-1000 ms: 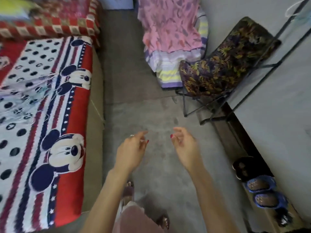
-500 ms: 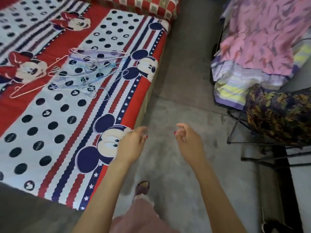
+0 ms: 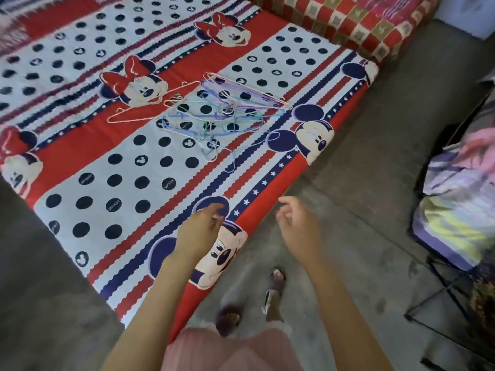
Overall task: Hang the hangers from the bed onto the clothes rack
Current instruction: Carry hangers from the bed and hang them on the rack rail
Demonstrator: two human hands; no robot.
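Note:
Several thin wire hangers (image 3: 214, 113), pink, blue, purple and white, lie in a loose tangled pile on the bed (image 3: 88, 156), which has a red, white and navy cartoon-mouse cover. One pink hanger (image 3: 150, 103) sticks out to the left of the pile. My left hand (image 3: 199, 231) hovers over the bed's near corner, fingers apart, holding nothing. Over the floor just off the bed edge is my right hand (image 3: 297, 226), also empty with loosely curled fingers. Both hands are well short of the pile. Only the black legs of the clothes rack (image 3: 442, 287) show at the right.
A red checked pillow or folded blanket (image 3: 348, 20) lies at the head of the bed. Draped striped and pink cloths (image 3: 460, 210) hang at the right edge. Grey concrete floor (image 3: 375, 156) runs between the bed and the rack. My feet in sandals (image 3: 276, 287) stand beside the bed.
The view has swung left from the rack and floor toward the bed, bringing the hanger pile toward the centre. Both hands stay empty and have come nearer the bed's edge.

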